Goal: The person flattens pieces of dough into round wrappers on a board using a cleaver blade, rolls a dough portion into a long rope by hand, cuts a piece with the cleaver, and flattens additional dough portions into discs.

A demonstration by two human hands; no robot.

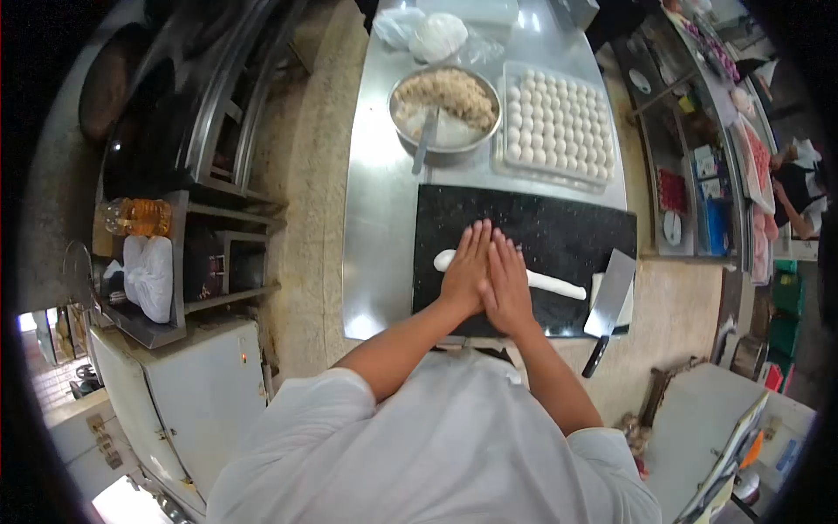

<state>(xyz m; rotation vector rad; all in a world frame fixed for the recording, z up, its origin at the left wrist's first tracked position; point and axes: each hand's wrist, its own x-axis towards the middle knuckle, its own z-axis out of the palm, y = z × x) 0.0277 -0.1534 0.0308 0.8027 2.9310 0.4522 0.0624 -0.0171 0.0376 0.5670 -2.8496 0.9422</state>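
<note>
A long white dough roll (556, 284) lies across the black board (559, 231). My left hand (467, 271) rests flat over the roll, its fingers stretched out; a rounded dough end shows at its left. Beside it and touching it, my right hand (507, 284) also lies flat on the roll, with the thinner part of the dough coming out to its right. The palms hide the middle of the roll. A cleaver (614, 293) lies at the board's right edge on a pale cloth, its black handle over the table edge.
Behind the board stand a metal bowl (479, 146) of crumbly filling with a tool in it and a tray (556, 178) with rows of small white balls. White plastic bags (436, 37) lie farther back. A person (799, 192) is at the far right.
</note>
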